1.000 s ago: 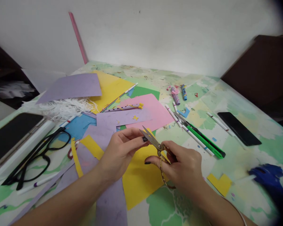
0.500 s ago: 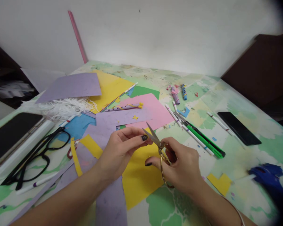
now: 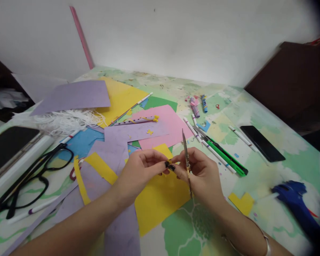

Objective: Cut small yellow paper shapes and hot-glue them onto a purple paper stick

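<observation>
My left hand (image 3: 146, 167) is pinched on a tiny yellow piece, mostly hidden between the fingertips. The thumb and a finger of my right hand (image 3: 200, 170) meet it at that same spot. Gold-handled scissors (image 3: 186, 151) stay in my right hand, blades pointing up and close together. Below both hands lies a yellow sheet (image 3: 160, 202), partly over purple paper (image 3: 122, 227). A small yellow cut-out (image 3: 149, 132) rests on a purple strip (image 3: 138, 131) just beyond my hands.
Black glasses (image 3: 42, 174), white string (image 3: 69, 121) and a dark tablet (image 3: 10, 149) are at the left. At the right are a green cutter (image 3: 226, 156), a phone (image 3: 262, 143) and a blue glue gun (image 3: 293, 195). Small rolled-paper figures (image 3: 194, 106) stand farther back.
My right hand has turned the scissors upright, and their blades have come together. Its thumb and finger have moved left to meet my left fingertips. The view has shifted slightly.
</observation>
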